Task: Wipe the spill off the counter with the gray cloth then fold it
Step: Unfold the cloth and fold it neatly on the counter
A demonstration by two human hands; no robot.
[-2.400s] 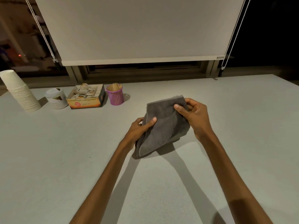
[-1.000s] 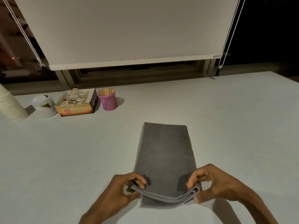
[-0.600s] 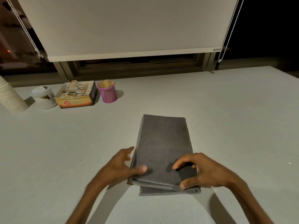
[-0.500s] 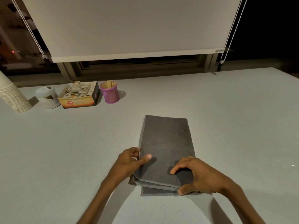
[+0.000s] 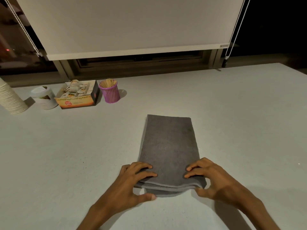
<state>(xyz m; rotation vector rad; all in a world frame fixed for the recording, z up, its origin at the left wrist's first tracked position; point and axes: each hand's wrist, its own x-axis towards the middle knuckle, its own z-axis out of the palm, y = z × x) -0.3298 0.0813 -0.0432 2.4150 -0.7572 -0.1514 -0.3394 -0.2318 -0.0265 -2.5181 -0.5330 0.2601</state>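
The gray cloth (image 5: 168,146) lies folded on the counter (image 5: 66,155), extending away from the fingers. The left hand (image 5: 132,181) and right hand (image 5: 214,181) each pinch a near corner, fingers above, thumbs below.

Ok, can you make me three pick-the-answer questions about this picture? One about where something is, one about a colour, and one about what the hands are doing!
1. Where is the open cardboard box?
A. Just left of the purple mesh cup
B. On the folded gray cloth
C. At the counter's right edge

2. What colour is the cup holding wooden sticks?
A. Green
B. Purple
C. Black

3. What are the left hand and right hand doing?
A. Lifting the box
B. Resting apart from the cloth
C. Gripping the cloth's near end

Answers: 1 A, box and cup sit side by side; 2 B, its mesh is purple; 3 C, fingers on top, thumbs below.
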